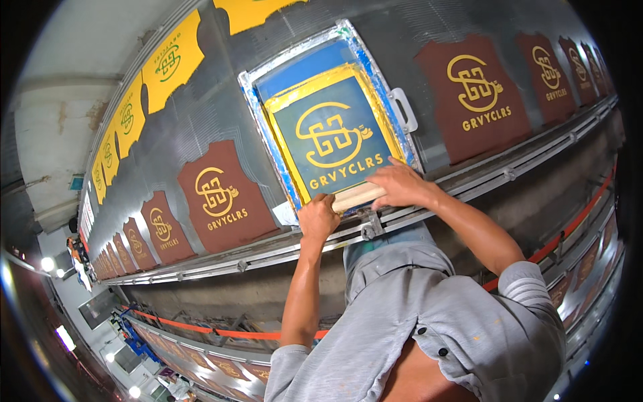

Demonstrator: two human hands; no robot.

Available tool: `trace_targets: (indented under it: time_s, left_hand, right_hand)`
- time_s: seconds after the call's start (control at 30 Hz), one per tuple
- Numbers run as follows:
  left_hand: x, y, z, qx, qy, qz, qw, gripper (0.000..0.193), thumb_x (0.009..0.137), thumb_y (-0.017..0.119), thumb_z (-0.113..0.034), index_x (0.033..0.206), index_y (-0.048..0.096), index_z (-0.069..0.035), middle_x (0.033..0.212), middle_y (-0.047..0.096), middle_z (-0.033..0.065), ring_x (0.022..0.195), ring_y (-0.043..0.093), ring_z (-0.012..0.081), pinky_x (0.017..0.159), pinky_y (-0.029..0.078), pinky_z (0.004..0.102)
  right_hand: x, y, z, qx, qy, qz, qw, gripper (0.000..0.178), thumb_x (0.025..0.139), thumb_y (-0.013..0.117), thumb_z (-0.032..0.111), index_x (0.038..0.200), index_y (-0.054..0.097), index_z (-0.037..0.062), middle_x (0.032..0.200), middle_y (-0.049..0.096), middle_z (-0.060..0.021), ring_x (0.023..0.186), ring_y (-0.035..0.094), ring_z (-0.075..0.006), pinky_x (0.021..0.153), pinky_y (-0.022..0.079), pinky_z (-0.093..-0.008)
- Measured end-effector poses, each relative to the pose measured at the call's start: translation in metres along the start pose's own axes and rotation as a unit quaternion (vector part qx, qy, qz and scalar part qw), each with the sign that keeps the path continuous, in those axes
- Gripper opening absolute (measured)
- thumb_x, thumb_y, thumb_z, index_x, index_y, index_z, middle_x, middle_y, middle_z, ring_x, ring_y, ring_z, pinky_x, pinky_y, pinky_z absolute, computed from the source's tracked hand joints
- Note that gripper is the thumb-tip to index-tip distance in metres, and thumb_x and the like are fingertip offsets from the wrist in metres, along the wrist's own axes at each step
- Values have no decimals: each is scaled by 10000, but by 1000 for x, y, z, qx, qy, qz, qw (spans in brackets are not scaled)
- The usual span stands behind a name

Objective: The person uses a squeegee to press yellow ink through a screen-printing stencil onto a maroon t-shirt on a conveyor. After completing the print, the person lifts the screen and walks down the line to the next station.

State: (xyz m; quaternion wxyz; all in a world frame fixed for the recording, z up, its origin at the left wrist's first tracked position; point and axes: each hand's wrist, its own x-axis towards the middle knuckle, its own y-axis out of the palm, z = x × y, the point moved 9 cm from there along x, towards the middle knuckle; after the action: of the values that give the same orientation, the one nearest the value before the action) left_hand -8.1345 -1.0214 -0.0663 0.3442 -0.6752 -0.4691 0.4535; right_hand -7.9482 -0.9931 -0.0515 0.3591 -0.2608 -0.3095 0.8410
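A screen-printing frame (249, 86) with metal sides and blue and yellow ink smears lies on the long dark printing table (321, 40). Its mesh (295, 127) shows a yellow looping emblem with lettering below. Across the near end of the mesh rests a squeegee (358, 196) with a pale wooden handle. My left hand (319, 218) is closed round the handle's left end. My right hand (398, 184) grips the right end, its fingers reaching over the top onto the mesh side. The squeegee's blade is hidden from me. A white handle (403, 110) sticks out of the frame's right side.
Maroon cut shirt panels (472, 100) with yellow prints lie along the table's near side, left and right of the frame. Yellow panels (173, 63) line the far side. A metal rail (268, 260) edges the table. An orange-red bar (234, 333) runs behind me, beside another table of panels.
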Motion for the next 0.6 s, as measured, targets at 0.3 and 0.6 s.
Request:
trace_targets:
  time_s: [0.3, 0.6]
  left_hand:
    - [7, 11, -34, 27, 70, -41, 996, 226, 729, 674, -103, 947, 735, -97, 967, 706, 107, 1037, 651, 326, 1035, 357, 641]
    - [-35, -42, 33, -35, 91, -94, 991, 366, 631, 617, -19, 974, 730, -77, 955, 718, 120, 852, 677, 345, 866, 538, 468]
  right_hand:
    - [60, -88, -189, 129, 282, -366, 877, 358, 926, 615, 296, 1158, 660, 26, 1083, 680, -223, 1033, 637, -395, 925, 486, -465]
    - [74, -103, -71, 196, 236, -445, 842, 307, 965, 599, 282, 911, 693, -6, 728, 666, -145, 659, 603, -178, 652, 483, -369]
